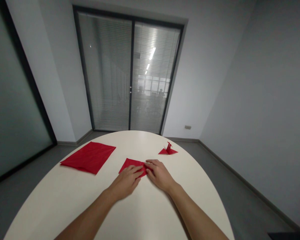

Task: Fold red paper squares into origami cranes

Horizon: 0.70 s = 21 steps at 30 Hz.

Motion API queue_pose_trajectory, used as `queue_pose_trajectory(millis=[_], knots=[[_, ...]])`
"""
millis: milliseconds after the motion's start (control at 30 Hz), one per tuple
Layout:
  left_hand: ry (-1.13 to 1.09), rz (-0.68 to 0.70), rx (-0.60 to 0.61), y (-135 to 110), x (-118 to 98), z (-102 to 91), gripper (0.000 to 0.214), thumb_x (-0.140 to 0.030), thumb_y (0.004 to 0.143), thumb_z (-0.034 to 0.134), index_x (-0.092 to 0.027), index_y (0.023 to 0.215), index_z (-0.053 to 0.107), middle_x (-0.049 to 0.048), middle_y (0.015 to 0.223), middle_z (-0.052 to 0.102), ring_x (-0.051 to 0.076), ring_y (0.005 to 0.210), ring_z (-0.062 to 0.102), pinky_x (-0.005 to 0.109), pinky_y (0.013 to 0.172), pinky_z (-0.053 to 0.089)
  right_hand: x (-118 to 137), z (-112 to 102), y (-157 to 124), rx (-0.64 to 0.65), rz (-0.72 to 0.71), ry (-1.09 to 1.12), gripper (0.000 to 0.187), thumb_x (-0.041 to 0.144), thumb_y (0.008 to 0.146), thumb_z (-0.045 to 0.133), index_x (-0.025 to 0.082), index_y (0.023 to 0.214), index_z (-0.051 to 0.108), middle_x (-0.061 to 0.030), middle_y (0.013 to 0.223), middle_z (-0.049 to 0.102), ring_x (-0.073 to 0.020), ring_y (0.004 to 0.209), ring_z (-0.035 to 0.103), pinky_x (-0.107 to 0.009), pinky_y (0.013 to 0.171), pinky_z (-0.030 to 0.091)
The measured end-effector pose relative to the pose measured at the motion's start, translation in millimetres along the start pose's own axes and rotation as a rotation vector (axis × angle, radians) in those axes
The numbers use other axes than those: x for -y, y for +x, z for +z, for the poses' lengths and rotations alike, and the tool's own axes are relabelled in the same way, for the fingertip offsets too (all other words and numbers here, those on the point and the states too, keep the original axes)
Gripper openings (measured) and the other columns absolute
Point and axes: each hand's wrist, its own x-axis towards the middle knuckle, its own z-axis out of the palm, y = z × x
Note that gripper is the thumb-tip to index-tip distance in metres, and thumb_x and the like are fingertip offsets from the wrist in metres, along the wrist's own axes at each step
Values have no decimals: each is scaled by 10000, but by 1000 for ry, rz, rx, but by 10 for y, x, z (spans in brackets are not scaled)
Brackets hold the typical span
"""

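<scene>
A small folded piece of red paper (129, 162) lies on the table in front of me, with its right part partly covered by my fingers. Across its near side rests my left hand (127, 180), fingers stretched out and lying on the paper. My right hand (161, 175) is at the paper's right end, with its fingers and thumb closed around the corner. The fingertips of both hands almost meet over the paper. Beyond my right hand stands a folded red paper crane (168, 149) with its wings spread.
A larger sheet of red paper (90, 157) with creases lies to the left on the round white table (137, 216). The table's curved edge runs around both sides. Behind it are a glass door with blinds (110, 73) and grey walls.
</scene>
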Motion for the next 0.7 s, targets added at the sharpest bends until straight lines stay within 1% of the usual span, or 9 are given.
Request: queue_pose_trajectory(millis=[67,133,200,300,400,467,567,633,700], knots=[[0,0,3,1,7,2,383,-248,1020,469,-251,1372,619,58,1388,646,261,1254,559,474,1077,481,73,19,-23,84,-57,31,461,307,1024,448,174,1449,568,-142,1475,576,-282,1357,522,-467,1166,370],[-6,3,1,3,9,4,386,-249,1021,469,-246,1379,613,62,1370,658,257,1241,561,464,1067,482,116,55,-48,194,-46,40,558,387,1049,390,138,1547,432,-160,1579,446,-298,1472,399,-503,1221,290],[-5,2,3,4,7,6,390,-246,1019,473,-245,1385,609,58,1376,656,255,1241,559,458,1069,476,127,89,-66,282,20,29,637,457,1062,328,101,1591,329,-172,1635,325,-308,1535,277,-526,1249,221],[15,-9,13,2,3,14,382,-236,1012,480,-234,1365,626,57,1390,653,256,1241,558,452,1068,473,101,115,-71,326,133,-4,697,511,1063,275,71,1604,274,-185,1660,221,-314,1562,184,-538,1261,171],[48,-7,27,-5,5,22,371,-233,1009,479,-225,1341,644,65,1428,627,264,1247,554,461,1058,475,81,102,-66,307,217,-57,710,494,1062,271,30,1599,256,-212,1661,185,-329,1567,144,-555,1261,144],[63,-1,22,-9,7,21,369,-237,1011,473,-225,1336,648,71,1437,620,267,1248,552,469,1056,471,100,71,-63,295,224,-92,708,476,1063,275,11,1596,249,-222,1661,174,-337,1568,126,-563,1265,102],[60,1,9,-2,9,11,385,-230,1008,469,-227,1357,631,76,1403,640,263,1226,560,466,1048,472,177,16,-60,309,115,-60,692,485,1068,264,42,1600,264,-193,1667,181,-318,1571,126,-545,1273,83],[55,3,11,8,8,5,388,-229,1001,476,-231,1357,630,75,1385,647,264,1219,560,465,1047,470,227,-2,-61,339,46,13,686,506,1070,257,73,1601,283,-174,1664,215,-297,1569,155,-519,1274,135],[58,-2,14,15,9,7,394,-225,990,490,-231,1359,627,74,1398,638,268,1226,556,468,1053,464,243,4,-67,358,45,51,705,533,1067,258,72,1600,287,-184,1655,237,-295,1564,180,-509,1269,170]])
